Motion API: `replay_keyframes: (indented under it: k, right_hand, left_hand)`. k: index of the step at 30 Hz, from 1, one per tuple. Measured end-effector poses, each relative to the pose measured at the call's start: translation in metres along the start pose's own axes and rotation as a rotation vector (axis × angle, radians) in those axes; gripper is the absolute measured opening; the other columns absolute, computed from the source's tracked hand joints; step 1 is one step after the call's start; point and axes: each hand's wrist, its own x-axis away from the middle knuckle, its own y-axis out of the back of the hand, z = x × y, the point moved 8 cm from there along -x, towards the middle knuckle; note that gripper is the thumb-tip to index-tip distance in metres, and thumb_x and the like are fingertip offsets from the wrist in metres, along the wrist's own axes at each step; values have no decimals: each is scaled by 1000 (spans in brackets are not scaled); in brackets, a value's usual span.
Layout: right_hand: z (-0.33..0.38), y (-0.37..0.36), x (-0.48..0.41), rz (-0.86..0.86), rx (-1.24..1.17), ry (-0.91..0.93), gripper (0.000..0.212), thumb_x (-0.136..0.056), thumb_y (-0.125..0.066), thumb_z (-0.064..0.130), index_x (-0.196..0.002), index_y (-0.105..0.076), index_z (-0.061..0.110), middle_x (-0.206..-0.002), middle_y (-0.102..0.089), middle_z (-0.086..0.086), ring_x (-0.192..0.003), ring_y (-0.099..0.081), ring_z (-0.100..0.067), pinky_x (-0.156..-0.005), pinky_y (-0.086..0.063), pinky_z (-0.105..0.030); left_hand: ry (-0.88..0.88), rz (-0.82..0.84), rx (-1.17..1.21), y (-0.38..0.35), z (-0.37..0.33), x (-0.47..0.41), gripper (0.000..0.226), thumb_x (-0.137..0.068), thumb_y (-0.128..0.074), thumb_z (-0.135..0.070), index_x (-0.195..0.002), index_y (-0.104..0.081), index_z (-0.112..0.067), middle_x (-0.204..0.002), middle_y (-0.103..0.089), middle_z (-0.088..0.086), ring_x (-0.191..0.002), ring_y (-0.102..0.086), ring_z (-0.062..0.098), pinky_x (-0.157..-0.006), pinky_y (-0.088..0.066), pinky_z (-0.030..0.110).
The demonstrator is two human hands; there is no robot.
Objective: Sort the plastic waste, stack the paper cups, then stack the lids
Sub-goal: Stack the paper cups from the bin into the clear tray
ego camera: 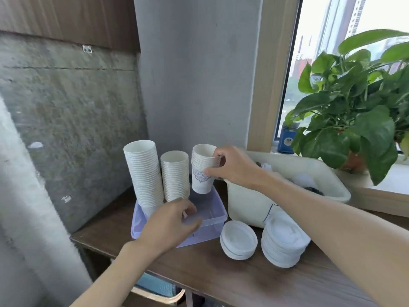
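right hand (pixel 234 167): fingers clamped on short cup stack (pixel 202 171), held above the back right of clear tray (pixel 212 222)
left hand (pixel 170 224): over tray's front rim, fingers curled; can't tell if gripping
tall cup stack (pixel 143 173): tray, back left
middle cup stack (pixel 174 176): just beside tall one
free room: tray's right half bare
lid stacks (pixel 239 239), (pixel 284 242): tabletop (pixel 221 275), right of tray, before cream bin (pixel 250 207)

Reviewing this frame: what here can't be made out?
Head view:
- Bin contents: hidden by its wall and the right arm.
- Left hand: fingers curl away, so whether it grips the tray is unclear.
- Cup print: blurred, partly under the right hand.
- Blue box label: too small.
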Motion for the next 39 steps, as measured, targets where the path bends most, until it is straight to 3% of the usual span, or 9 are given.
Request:
replay_keyframes:
  k: [2, 6, 10, 13, 16, 23, 30, 35, 39]
  right_hand:
    - [-4, -9, 3, 9, 104, -10, 31, -73, -78, 38, -66, -56, 18, -59, -53, 7, -62, -46, -15, -64, -33, -31]
    - [-14, -21, 6, -24, 339, -13, 43, -72, -74, 48, -59, -42, 23, -61, -47, 9, -76, -49, -20, -77, -31, -35]
    - [-22, -30, 7, -21, 468, -30, 47, -73, -70, 55, -58, -35, 27, -74, -51, 8, -92, -45, -20, -94, -30, -43]
    - [-17, -34, 5, -18, 523, -17, 47, -73, -68, 59, -60, -39, 25, -80, -54, 6, -103, -45, -20, -98, -26, -46]
    - [-12, -44, 4, 18, 616, -6, 39, -75, -64, 62, -70, -50, 26, -89, -60, 5, -120, -41, -20, -104, -20, -49]
    - [-16, -56, 5, 76, 792, 1, 45, -78, -57, 67, -93, -65, 26, -109, -68, -1, -134, -33, -24, -108, -12, -54]
    - [-18, -62, 5, 177, 843, 4, 39, -79, -59, 60, -94, -66, 25, -114, -61, 1, -134, -31, -27, -109, -11, -59]
    - [-19, -62, 5, 202, 812, 13, 28, -78, -65, 51, -79, -65, 23, -93, -63, 5, -120, -41, -24, -102, -17, -54]
    - [-19, -63, 5, 181, 841, 39, 28, -79, -63, 51, -83, -65, 24, -93, -65, 4, -117, -43, -24, -100, -20, -54]
  left_hand:
    - [18, 53, -41, -11, 7, 5, 19, -87, -65, -49, -94, -68, -32, -88, -67, -16, -84, -60, 5, -76, -52, 32]
    - [-27, 79, -160, -21, 12, 7, 43, -86, -44, -66, -90, -69, -31, -87, -69, -12, -83, -60, 8, -73, -53, 38]
    - [-71, 57, -173, -22, 13, 5, 29, -94, -56, -53, -91, -72, -29, -85, -69, -11, -81, -60, 10, -69, -49, 34]
    - [-91, 39, -151, -21, 16, 4, 38, -90, -52, -60, -88, -73, -29, -81, -69, -11, -76, -60, 10, -66, -47, 31]
    - [-94, 40, -121, -20, 20, 2, 59, -76, -33, -71, -84, -74, -29, -78, -69, -12, -75, -61, 8, -66, -50, 32]
    - [-90, 33, -98, -13, 31, -2, 54, -71, -38, -69, -78, -74, -30, -75, -70, -16, -75, -61, 6, -62, -46, 23]
    - [-96, 54, -118, -10, 33, -4, 53, -72, -40, -68, -75, -73, -27, -70, -68, -15, -71, -60, 6, -62, -48, 25]
    - [-112, 59, -141, -10, 33, -4, 54, -73, -39, -69, -76, -72, -27, -71, -68, -14, -71, -60, 7, -63, -49, 25]
    - [-138, 51, -163, -12, 32, -4, 51, -75, -39, -67, -72, -69, -26, -65, -63, -13, -66, -56, 7, -60, -46, 25]
